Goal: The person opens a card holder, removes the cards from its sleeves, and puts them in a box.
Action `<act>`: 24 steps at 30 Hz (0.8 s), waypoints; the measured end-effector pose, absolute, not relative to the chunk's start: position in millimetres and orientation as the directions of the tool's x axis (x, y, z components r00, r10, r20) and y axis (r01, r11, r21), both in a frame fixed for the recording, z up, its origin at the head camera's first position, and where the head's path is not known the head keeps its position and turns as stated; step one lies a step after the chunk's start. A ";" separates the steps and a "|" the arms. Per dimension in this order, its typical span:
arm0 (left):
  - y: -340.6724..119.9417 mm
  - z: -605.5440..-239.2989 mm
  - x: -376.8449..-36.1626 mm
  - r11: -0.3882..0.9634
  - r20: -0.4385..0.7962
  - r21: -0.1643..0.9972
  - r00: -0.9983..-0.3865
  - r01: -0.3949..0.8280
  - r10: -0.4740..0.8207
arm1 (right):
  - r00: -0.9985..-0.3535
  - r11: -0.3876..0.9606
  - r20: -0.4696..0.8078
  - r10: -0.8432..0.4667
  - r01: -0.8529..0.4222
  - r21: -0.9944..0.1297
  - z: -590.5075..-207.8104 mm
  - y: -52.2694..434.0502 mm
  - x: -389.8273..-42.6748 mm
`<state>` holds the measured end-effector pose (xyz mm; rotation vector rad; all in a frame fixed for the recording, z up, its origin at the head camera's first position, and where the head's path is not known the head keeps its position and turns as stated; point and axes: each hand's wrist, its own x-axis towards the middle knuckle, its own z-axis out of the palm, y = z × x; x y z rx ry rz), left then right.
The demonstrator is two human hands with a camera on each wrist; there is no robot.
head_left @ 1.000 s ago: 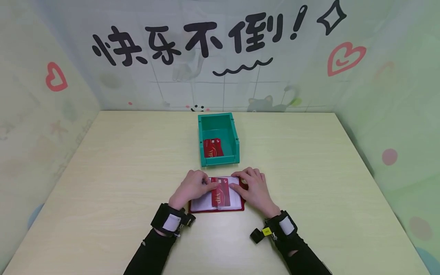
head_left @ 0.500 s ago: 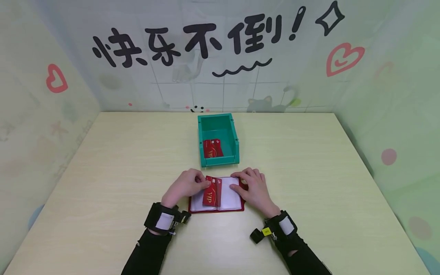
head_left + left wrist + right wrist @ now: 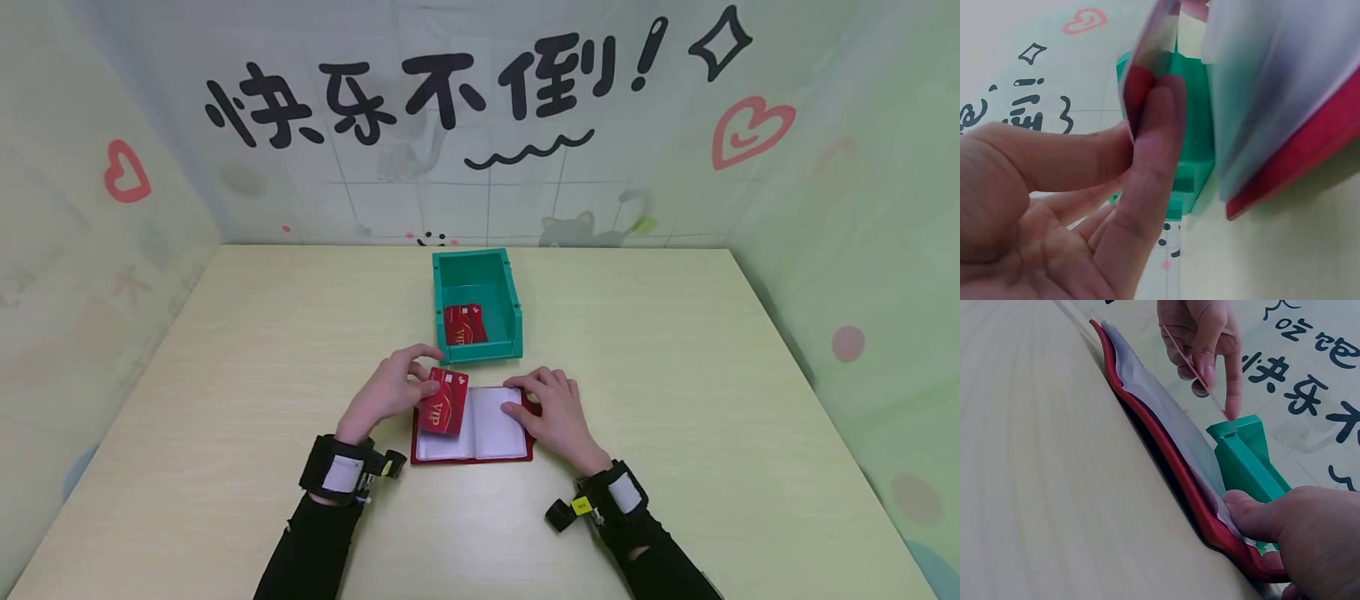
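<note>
My left hand (image 3: 386,387) pinches a red VIP card (image 3: 444,403) between thumb and fingers, above the left page of an open card holder (image 3: 495,433). In the left wrist view, the card (image 3: 1141,78) is seen nearly edge-on beside the clear sleeves. The holder has a red cover and whitish plastic pages, lying spread on the table. My right hand (image 3: 557,417) grips the holder's right edge. In the right wrist view, the right thumb (image 3: 1244,509) presses on the pages (image 3: 1166,419), with other fingers at the red cover (image 3: 1166,447).
A teal bin (image 3: 482,352) stands just beyond the holder, with red VIP cards (image 3: 465,325) inside at its near left. The pale wooden table (image 3: 637,333) meets printed cloth walls at the back and sides.
The card has come off the holder's middle to the left and lifted a little, drawn out by my left hand. My right hand has stayed in place.
</note>
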<state>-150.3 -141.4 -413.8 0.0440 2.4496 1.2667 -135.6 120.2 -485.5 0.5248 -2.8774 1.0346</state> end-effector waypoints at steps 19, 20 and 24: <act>-110.1 -384.4 -201.5 0.535 -0.040 0.845 -0.994 0.021 0.101 | -0.940 0.720 0.154 -0.306 -0.334 -0.608 -486.0 120.4 -136.0; -108.4 -383.5 -204.9 0.543 -0.024 0.839 -0.994 0.036 0.103 | -0.939 0.720 0.159 -0.307 -0.338 -0.606 -485.9 120.5 -135.8; -100.7 -379.4 -219.6 0.599 0.023 0.796 -0.992 0.094 0.126 | -0.936 0.721 0.167 -0.309 -0.345 -0.601 -486.3 121.1 -135.8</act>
